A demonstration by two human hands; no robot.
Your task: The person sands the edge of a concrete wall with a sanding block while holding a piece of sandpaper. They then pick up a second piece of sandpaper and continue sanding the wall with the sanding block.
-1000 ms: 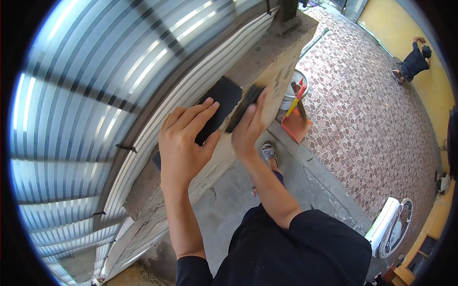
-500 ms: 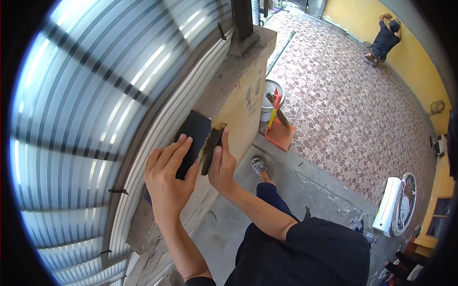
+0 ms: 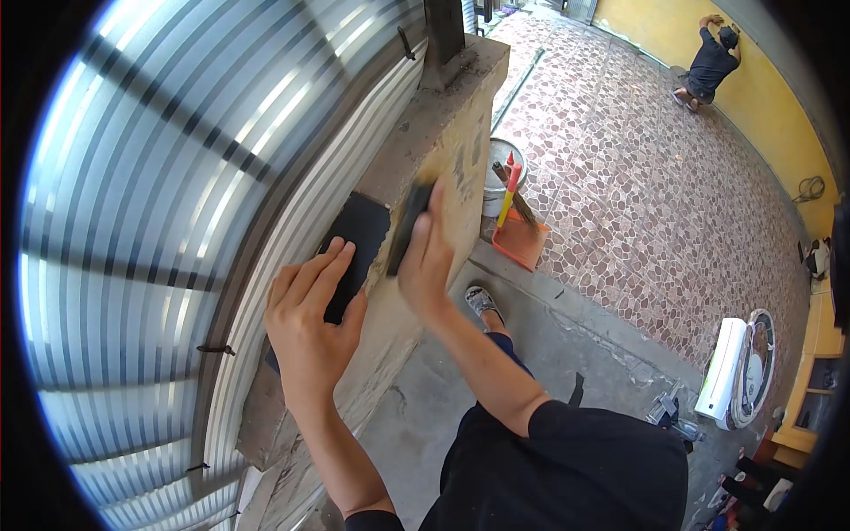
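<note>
My left hand [image 3: 310,310] lies with fingers spread, pressing a black sheet [image 3: 356,226] onto the top of a low wall [image 3: 412,142]. The sheet looks like sandpaper, and its right edge is ragged. My right hand [image 3: 427,261], slightly blurred, grips a dark folded piece of sandpaper [image 3: 409,226]. That piece is against the wall's worn, yellowish side face, just right of the sheet, with its long side roughly along the edge. The palm side of the right hand is hidden.
Corrugated translucent panels [image 3: 168,203] rise left of the wall. An orange dustpan [image 3: 521,242], a broom and a bucket [image 3: 507,155] stand beyond it. Farther off, a person [image 3: 713,66] crouches at a yellow wall. A white air-conditioner unit [image 3: 722,367] lies at right.
My right hand has moved up and away along the wall's edge with the folded sandpaper. The left hand stays on the black sheet, almost unmoved.
</note>
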